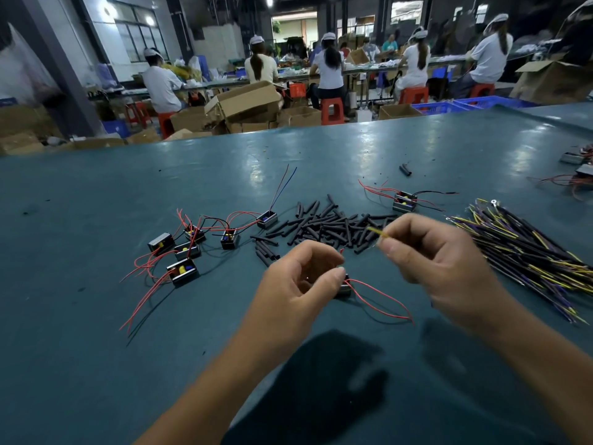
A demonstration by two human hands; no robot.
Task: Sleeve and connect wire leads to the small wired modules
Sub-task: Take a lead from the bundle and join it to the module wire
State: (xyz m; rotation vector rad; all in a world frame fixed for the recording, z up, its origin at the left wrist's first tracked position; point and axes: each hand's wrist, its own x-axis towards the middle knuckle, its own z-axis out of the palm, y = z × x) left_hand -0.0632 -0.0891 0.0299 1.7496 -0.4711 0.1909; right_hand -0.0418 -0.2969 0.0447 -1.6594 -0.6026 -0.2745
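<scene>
— Two hands are busy at once, so where do we stand? Our left hand (301, 277) has its fingers curled round a small module (344, 289), pinching one short red lead end (342, 251) upright above the thumb; the module's other red leads (382, 300) trail down onto the green table (96, 348).

— And our right hand (430, 252)?

— It pinches a yellow wire lead (378, 233) between thumb and forefinger, the tip pointing toward the left hand but not touching the red end. We see no sleeve on either wire (motion blur on the right hand makes that hard to swear to).

— So this one isn't joined yet?

— We judge not: the two ends are near, still apart.

— What about the rest?

— Just beyond the hands lies the heap of black sleeves (330, 228), barely dented. To the left, six modules (183, 248) sit with loose red and black leads, none visibly sleeved. Another pair of modules (403, 200) rests behind the heap. On the right, the bundle of yellow and purple leads (529, 255) is thick. We'd say most of the job remains
</scene>
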